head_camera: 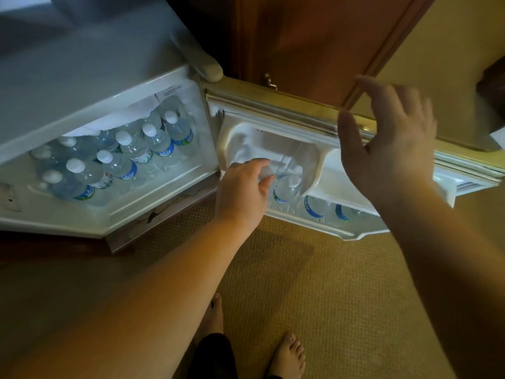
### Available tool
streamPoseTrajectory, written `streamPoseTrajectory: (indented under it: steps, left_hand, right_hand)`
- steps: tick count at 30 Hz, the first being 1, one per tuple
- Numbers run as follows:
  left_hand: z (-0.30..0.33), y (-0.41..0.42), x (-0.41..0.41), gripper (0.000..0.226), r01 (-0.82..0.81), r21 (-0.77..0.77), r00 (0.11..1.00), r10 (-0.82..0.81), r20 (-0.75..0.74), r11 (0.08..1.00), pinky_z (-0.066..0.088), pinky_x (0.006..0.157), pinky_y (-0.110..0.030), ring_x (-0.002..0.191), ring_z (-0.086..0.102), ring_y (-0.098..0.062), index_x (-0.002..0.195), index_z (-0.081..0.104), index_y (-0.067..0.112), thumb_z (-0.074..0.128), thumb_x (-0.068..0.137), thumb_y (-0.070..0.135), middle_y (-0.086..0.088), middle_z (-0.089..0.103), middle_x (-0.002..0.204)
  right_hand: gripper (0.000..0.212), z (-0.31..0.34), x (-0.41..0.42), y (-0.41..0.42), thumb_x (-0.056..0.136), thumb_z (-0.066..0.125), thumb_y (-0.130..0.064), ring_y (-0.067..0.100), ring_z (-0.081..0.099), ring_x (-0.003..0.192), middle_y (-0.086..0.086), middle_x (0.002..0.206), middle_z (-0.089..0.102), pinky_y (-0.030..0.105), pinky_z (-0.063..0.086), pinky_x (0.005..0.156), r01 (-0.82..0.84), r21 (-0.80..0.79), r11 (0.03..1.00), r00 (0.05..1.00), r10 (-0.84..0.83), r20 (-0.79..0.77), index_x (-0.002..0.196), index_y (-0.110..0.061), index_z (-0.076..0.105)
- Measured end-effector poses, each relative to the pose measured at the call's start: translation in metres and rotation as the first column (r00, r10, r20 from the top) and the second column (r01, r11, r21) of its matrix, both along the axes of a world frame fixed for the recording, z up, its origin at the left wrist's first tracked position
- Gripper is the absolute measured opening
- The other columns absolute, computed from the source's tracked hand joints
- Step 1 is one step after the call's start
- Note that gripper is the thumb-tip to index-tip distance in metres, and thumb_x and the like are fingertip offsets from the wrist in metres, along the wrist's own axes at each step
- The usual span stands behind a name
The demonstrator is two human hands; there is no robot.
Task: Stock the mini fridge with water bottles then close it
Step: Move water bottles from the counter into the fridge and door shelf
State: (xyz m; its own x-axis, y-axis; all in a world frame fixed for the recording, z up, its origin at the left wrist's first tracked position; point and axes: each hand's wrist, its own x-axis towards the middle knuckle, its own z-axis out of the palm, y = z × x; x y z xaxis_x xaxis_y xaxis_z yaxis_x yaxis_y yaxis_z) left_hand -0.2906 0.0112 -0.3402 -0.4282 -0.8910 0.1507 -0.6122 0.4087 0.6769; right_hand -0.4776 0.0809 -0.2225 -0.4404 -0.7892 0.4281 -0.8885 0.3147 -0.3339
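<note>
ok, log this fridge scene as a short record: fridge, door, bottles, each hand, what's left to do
fridge: open, lit inside
door: swung wide, shelf holds bottles
bottles: many lying in the fridge; several in the door shelf
left hand: fingers curled on a bottle at the door shelf
right hand: raised, fingers spread, holding nothing, blurred
floor: carpet
left to do: let go of the bottle, close the door

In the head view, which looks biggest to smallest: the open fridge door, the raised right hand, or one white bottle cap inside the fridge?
1. Fridge door, widest by far.
2. Right hand, though nearness to the camera enlarges it.
3. White bottle cap, clearly smallest.
</note>
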Motion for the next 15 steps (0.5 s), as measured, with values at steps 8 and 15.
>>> streamPoseTrajectory:
  steps: [8,15]
  left_hand:
    - [-0.017,-0.006,-0.021,0.031,0.032,0.086,0.979,-0.049,0.198,0.996,0.042,0.073,-0.030,0.091,0.067,-0.032,0.129,0.070,0.010,0.070,0.099,0.019,-0.015,0.072,0.099]
    - [-0.032,-0.010,-0.021,0.018,0.046,0.189,0.949,-0.102,0.298,0.981,0.040,0.070,-0.028,0.079,0.053,-0.018,0.115,0.068,0.008,0.061,0.099,0.005,-0.004,0.065,0.091]
  right_hand:
    - [0.050,-0.030,-0.015,-0.014,0.107,0.022,-0.059,0.041,0.054,0.109,0.009,0.118,0.063,0.052,0.031,0.102,0.094,0.305,0.948,0.992,-0.063,-0.110,0.136,-0.035,0.054]
    - [0.051,-0.030,-0.014,-0.015,0.106,0.019,-0.061,0.039,0.052,0.113,0.006,0.116,0.061,0.053,0.030,0.104,0.101,0.318,0.943,0.993,-0.076,-0.091,0.136,-0.037,0.052]
